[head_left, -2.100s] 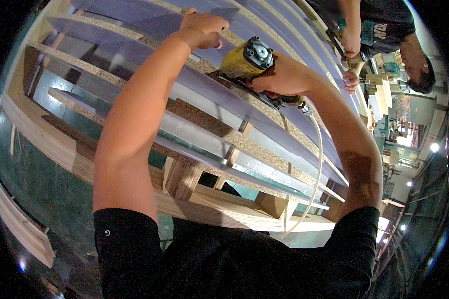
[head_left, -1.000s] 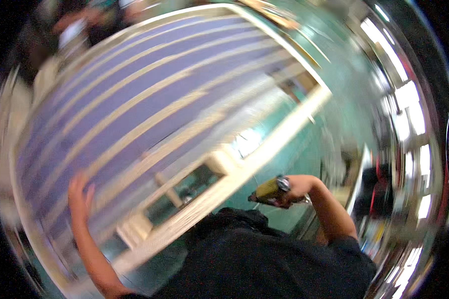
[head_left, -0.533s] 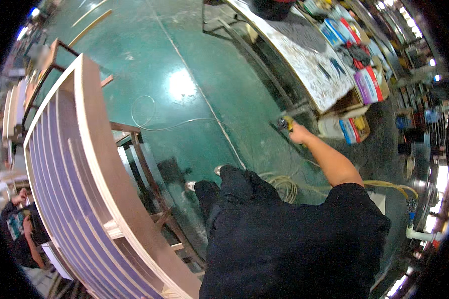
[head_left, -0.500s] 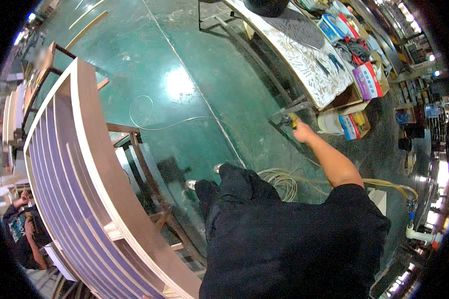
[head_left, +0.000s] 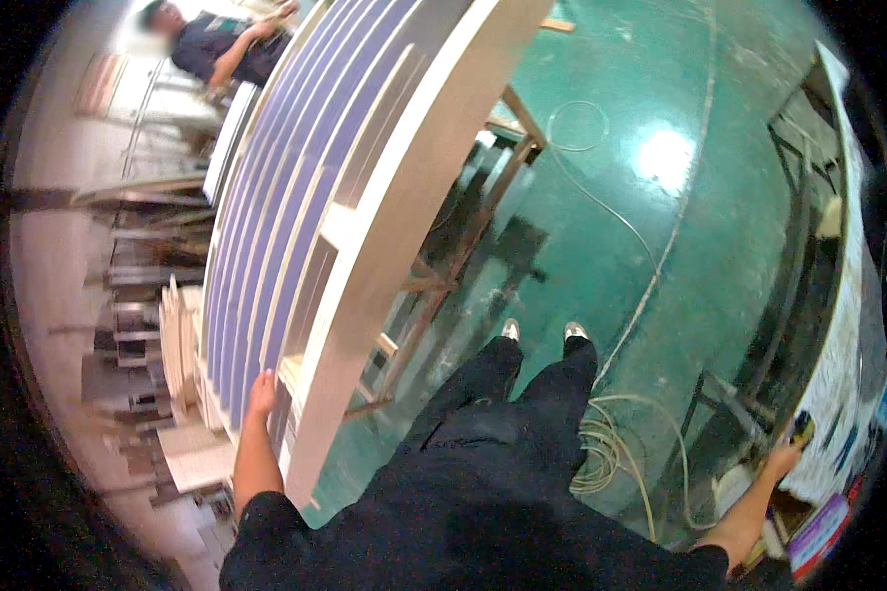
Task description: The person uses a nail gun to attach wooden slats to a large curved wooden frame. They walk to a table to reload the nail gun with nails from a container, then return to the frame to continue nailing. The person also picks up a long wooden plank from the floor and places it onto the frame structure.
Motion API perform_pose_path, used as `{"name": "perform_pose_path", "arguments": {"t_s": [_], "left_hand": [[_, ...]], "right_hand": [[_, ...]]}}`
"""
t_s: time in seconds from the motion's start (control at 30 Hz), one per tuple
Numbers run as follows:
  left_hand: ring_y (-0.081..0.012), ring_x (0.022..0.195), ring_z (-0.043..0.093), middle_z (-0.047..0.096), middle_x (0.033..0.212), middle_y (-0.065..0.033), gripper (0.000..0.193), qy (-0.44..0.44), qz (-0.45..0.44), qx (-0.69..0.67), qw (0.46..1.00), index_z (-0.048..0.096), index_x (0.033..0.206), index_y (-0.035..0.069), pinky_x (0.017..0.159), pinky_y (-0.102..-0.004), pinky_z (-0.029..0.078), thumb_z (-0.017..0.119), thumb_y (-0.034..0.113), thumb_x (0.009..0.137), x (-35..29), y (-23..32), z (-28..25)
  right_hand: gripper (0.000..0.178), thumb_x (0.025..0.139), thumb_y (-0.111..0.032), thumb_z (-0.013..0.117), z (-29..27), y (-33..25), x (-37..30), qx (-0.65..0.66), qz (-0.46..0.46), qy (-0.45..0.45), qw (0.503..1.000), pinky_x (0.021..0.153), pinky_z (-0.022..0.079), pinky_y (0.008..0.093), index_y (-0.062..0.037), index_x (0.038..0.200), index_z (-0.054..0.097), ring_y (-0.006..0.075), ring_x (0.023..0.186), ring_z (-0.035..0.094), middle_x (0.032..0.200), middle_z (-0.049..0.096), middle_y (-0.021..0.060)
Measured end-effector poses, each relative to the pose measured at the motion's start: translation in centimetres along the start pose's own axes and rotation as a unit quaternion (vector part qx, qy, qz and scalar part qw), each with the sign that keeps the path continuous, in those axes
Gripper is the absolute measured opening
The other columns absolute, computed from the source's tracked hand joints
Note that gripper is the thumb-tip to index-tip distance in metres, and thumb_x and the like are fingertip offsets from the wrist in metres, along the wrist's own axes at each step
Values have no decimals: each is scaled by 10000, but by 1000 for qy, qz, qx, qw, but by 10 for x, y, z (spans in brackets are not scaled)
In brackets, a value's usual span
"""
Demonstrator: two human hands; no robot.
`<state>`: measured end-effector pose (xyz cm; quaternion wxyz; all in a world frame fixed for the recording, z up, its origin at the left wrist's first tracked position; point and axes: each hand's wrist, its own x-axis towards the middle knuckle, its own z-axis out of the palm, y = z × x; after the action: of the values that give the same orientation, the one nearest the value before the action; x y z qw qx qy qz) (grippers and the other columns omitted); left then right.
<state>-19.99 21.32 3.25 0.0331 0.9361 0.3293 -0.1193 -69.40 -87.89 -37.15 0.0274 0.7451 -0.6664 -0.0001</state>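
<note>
Left hand [head_left: 262,392]: up at the near end of the frame, fingers pointing away from the body; blur and angle hide how far they are spread, and whether it grips or touches the wood I cannot tell.
Right hand [head_left: 782,460]: out to the far right, closed around the tool.
Tool [head_left: 804,427]: yellow and black, at the counter's edge; whether it rests there I cannot tell.
Frame [head_left: 419,148]: pale wood, long, to the person's left, with narrow slats [head_left: 317,187] over purple-blue panelling.
Stand [head_left: 483,231]: brown legs beneath the frame.
Counter [head_left: 851,325]: white, marked top, along the right rim.
Box [head_left: 820,529]: purple and white, just beside the right forearm.
Hose [head_left: 601,455]: coiled on the green floor [head_left: 601,266], right of the person's legs.
Shoes [head_left: 575,332]: light-coloured, between frame and counter.
Co-worker [head_left: 217,49]: dark top, beyond the frame at upper left, both forearms reaching toward it.
Boards [head_left: 179,340]: pale, upright, left of the frame.
</note>
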Motion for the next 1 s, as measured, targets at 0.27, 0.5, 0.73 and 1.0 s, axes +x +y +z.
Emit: {"name": "perform_pose_path", "arguments": {"t_s": [0.27, 0.5, 0.73, 1.0], "left_hand": [[-358, 1177, 605, 660, 1211, -223, 538, 6, 43, 48, 998, 622, 1245, 9, 1008, -438, 441, 408, 459, 1041, -43, -107, 34], [-393, 1267, 517, 563, 1368, -214, 450, 94, 103, -52, 989, 572, 1328, 57, 1087, -464, 382, 525, 365, 1003, -78, -149, 87], [-397, 1415, 378, 419, 1544, -177, 468, 153, 187, -133, 961, 567, 1343, 51, 1167, -501, 295, 641, 240, 922, -133, -189, 88], [-354, 1333, 483, 539, 1417, -197, 303, 299, 23, -291, 908, 615, 1201, 7, 1128, -452, 351, 633, 143, 931, -177, -368, 131]], "right_hand": [[532, 1001, -434, 405, -40, -55, 63, -194, 172, -57, 964, 1025, 367, 646, -277, 1509, 385, 405, 1273, 510, 1481, 451, 146], [365, 823, -174, 597, -5, -309, -157, 54, -271, -56, 959, 883, 511, 522, -36, 1156, 651, 383, 1154, 588, 1292, 558, 223], [336, 809, -44, 650, -169, -486, -603, 328, -684, -301, 578, 964, 475, 437, -28, 1145, 654, 386, 1093, 596, 1126, 624, 194], [245, 879, -116, 620, -305, -478, -832, 158, -810, -430, 366, 859, 519, 437, -20, 1102, 646, 381, 1009, 640, 1077, 654, 202]]}}
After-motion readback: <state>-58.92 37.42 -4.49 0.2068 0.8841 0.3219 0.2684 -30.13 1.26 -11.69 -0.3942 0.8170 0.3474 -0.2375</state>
